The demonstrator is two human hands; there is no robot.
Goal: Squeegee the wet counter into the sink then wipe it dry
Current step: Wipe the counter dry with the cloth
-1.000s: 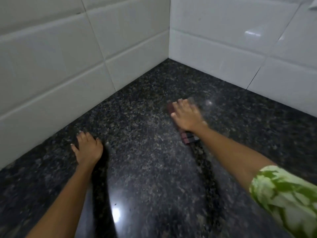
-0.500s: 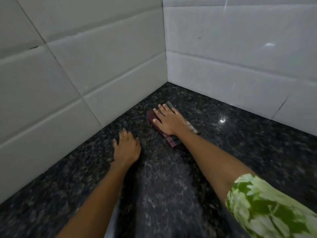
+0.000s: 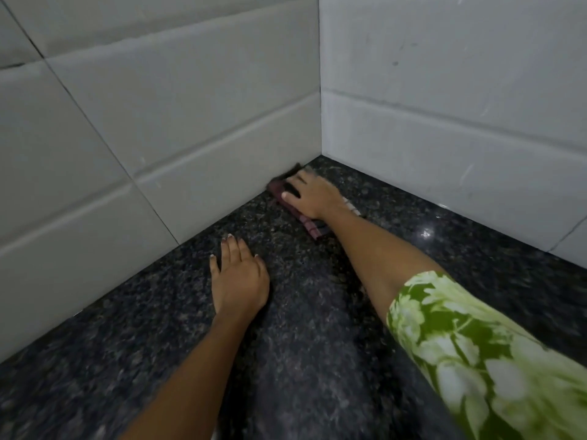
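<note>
The right hand lay flat and spread on a dark red checked cloth, and pressed it on the black speckled tabletop. The cloth was pushed deep toward the corner where the two white tiled walls met, and its far edge touched, or almost touched, the foot of the left wall. A part of the cloth showed beside the wrist; the rest was hidden under the palm. The hand was a little blurred, so I judge that it was moving in that moment.

The left hand rested open on the stone, with the fingers together and pointing to the wall, well apart from the cloth. It held nothing and seemed only to support the body.

No squeegee and no sink were visible in this view. For this reason I think the step in hand was the second one, the wiping dry, and that the corner was being dried. Whether the stone was wet or dry I could not tell; it only shone in some places.

The next move probably calls for drawing the cloth back out of the corner with even pressure, along the foot of the wall.
</note>
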